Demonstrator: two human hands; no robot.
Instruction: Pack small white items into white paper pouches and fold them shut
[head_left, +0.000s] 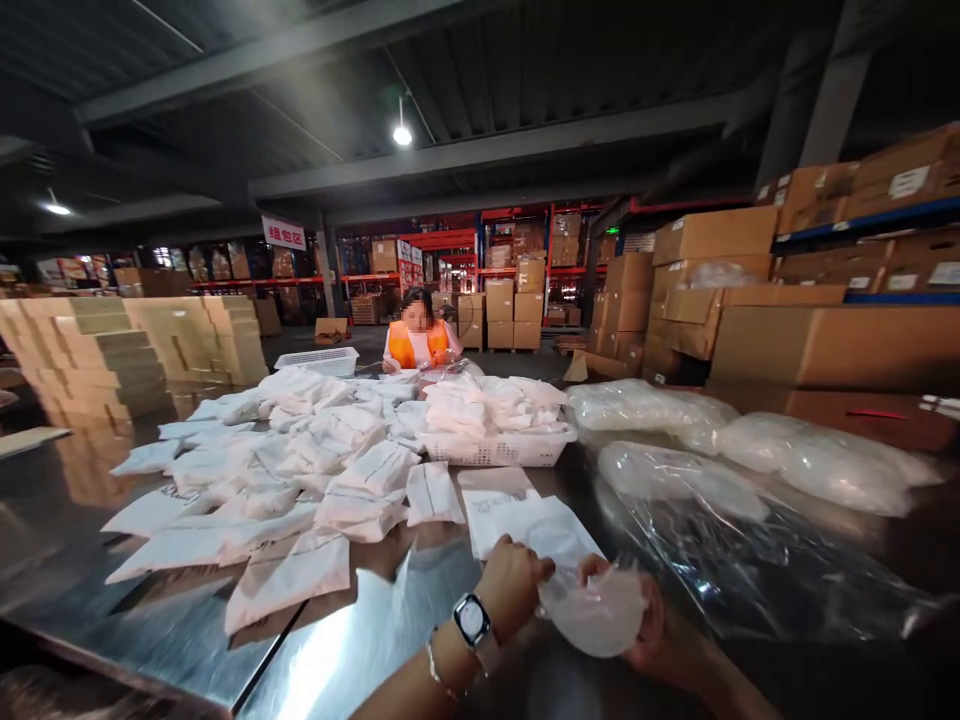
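My left hand (511, 588), with a watch on its wrist, pinches the left edge of a small translucent plastic pouch (600, 615). My right hand (658, 640) cups the same pouch from below and from the right. Both hands are low over the shiny metal table (337, 650), near its front edge. Just beyond them lie flat white paper bags (525, 520). Farther left spreads a large heap of white packets (300, 470).
A white basket (499, 450) filled with packets stands mid-table, another basket (319, 360) farther back. Clear plastic bags (750, 540) with stuffed bundles lie to the right. A person in an orange vest (417, 340) works at the far end. Cardboard boxes (825, 340) stack on the right, cartons (90, 350) on the left.
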